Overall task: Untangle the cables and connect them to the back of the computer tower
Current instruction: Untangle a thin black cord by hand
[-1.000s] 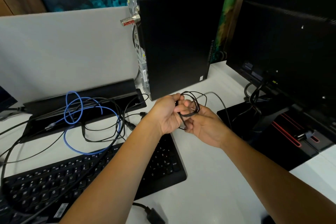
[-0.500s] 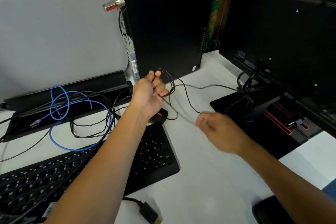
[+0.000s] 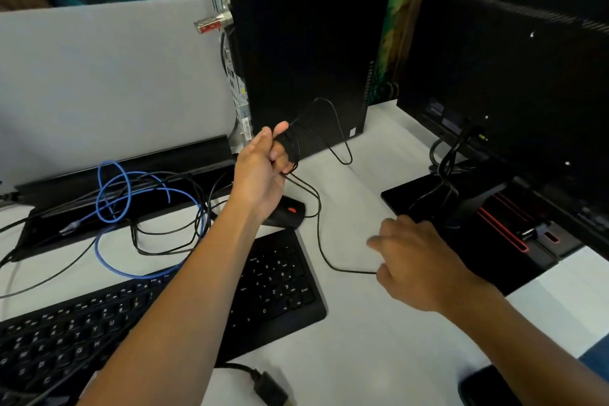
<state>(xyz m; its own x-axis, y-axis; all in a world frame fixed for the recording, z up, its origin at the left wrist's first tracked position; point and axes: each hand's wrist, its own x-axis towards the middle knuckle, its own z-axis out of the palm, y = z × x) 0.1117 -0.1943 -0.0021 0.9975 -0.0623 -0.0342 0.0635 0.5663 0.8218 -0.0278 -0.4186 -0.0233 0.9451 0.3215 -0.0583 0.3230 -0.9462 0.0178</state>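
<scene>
the left hand point(image 3: 263, 171) has a tight grip on a bunch of thin black cable point(image 3: 318, 224) by the computer tower point(image 3: 303, 53), and the right hand point(image 3: 418, 267) pinches its far end low over the worktop point(image 3: 362, 349).

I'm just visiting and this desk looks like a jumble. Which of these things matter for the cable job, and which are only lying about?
Part of the job:
thin black cable, gripped by left hand and right hand
computer tower
blue cable
mouse, on that black cable

Just lying about:
keyboard
monitor
grey partition
</scene>
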